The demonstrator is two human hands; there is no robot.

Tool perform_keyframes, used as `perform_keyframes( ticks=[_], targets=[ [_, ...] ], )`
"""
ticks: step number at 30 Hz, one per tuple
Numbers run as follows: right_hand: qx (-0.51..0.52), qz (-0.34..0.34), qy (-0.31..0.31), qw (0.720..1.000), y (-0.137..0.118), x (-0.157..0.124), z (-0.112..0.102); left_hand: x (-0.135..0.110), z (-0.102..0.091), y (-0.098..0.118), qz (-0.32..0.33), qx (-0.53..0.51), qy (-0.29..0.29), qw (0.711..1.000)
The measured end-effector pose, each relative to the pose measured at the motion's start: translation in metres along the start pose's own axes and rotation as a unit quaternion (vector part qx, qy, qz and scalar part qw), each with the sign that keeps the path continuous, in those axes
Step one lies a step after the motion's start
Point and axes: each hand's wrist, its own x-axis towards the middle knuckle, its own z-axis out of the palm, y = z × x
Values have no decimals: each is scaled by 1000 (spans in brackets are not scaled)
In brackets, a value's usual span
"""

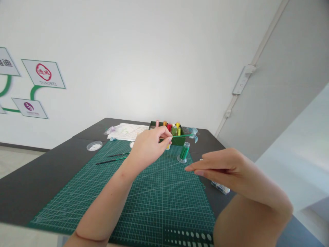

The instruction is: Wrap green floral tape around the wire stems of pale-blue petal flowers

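Observation:
My left hand [151, 145] is closed in a pinch over the far part of the cutting mat [164, 192]. Between its thumb and fingers is a thin green flower stem [182, 136], pointing to the right. Pale blue petals [193, 134] sit at the stem's right end. Lower and to the right, my right hand [223, 164] has its thumb and fingers pressed together. Whatever it pinches, if anything, is too small to make out. A spool of green thread [184, 153] stands upright on the mat between my two hands.
Behind my left hand is a dark green box [180, 141] of coloured thread spools. Two thin dark tools [113, 160] lie on the mat's left. A shallow clear dish [94, 146] holds white pieces. Printed paper [128, 131] lies farther back; a small clear case [220, 187] is at right.

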Motion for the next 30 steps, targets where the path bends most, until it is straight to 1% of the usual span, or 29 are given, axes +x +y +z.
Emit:
perform_keyframes(
  ticks=[2, 4, 5, 7, 9, 11, 16, 18, 22, 25, 28, 30],
  targets=[
    [27, -9, 59, 998, -2, -1, -4, -3, -1, 1, 13, -8, -78, 997],
    [39, 12, 131, 991, 0, 0, -6, -6, -1, 4, 27, -35, -143, 989],
    [37, 30, 164, 985, 3, 2, -7, -9, -2, 6, 32, -45, -163, 985],
    [26, 68, 214, 974, 11, 5, -7, -13, -4, 10, 41, -49, -183, 981],
    [24, 93, 244, 965, 21, 9, -6, -15, -7, 12, 47, -48, -191, 979],
    [43, 101, 248, 963, 29, 13, -5, -17, -9, 13, 51, -49, -198, 978],
    [120, 84, 191, 971, 34, 19, 0, -19, -14, 12, 54, -50, -218, 973],
    [134, 78, 180, 971, 33, 21, 3, -20, -15, 12, 54, -57, -222, 972],
    [128, 77, 176, 973, 34, 24, 8, -21, -15, 12, 63, -72, -226, 969],
    [117, 82, 186, 972, 36, 28, 11, -21, -16, 13, 75, -86, -239, 964],
    [106, 101, 200, 969, 37, 32, 11, -22, -18, 15, 83, -103, -245, 961],
    [94, 116, 199, 968, 40, 35, 11, -24, -20, 18, 85, -114, -232, 962]
  ],
)
